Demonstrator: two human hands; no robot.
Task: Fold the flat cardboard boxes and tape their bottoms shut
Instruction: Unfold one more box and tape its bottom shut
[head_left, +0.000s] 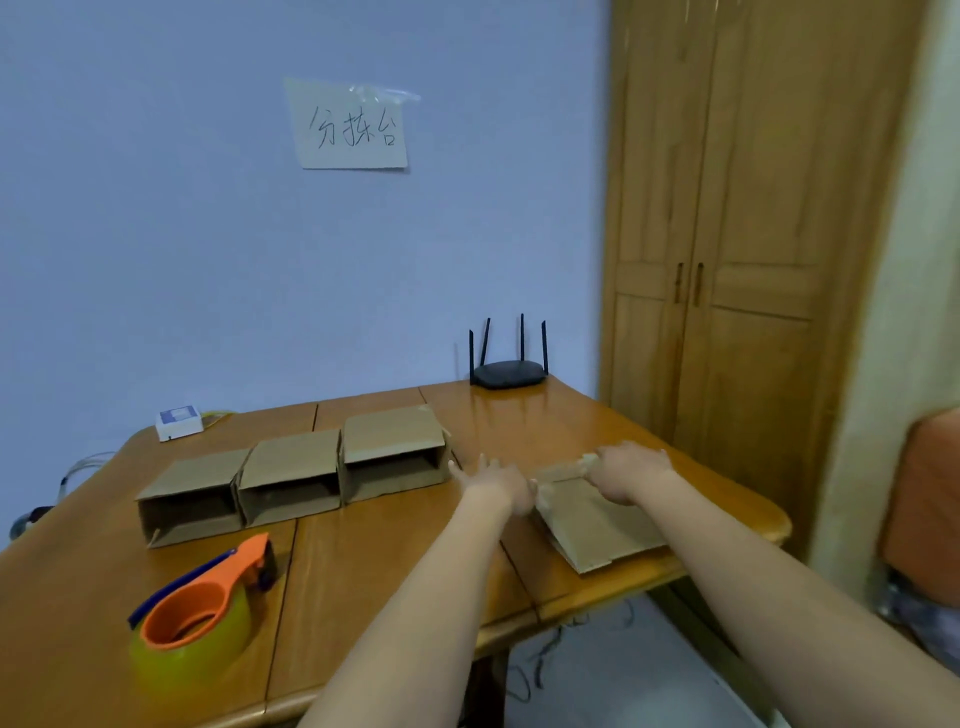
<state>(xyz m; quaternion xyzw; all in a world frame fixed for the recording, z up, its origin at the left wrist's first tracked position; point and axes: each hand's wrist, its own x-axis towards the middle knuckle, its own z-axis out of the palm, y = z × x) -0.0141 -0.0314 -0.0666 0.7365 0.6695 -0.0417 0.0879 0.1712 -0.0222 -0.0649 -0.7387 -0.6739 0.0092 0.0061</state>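
Note:
A small stack of flat cardboard boxes (597, 525) lies near the right edge of the wooden table (395, 561). My right hand (631, 467) rests on the far end of the stack, fingers curled at its top edge. My left hand (496, 483) is at the stack's far left corner, fingers spread, touching its edge. Three folded boxes (291, 467) lie on their sides in a row at the table's middle, their open ends facing me. A yellow tape roll in an orange dispenser (202, 618) sits at the near left.
A black router (508, 371) with antennas stands at the table's back edge. A white and blue small box (178, 422) with cables lies at the back left. A wooden wardrobe (727, 260) stands to the right, and an orange seat (924, 493) at the far right.

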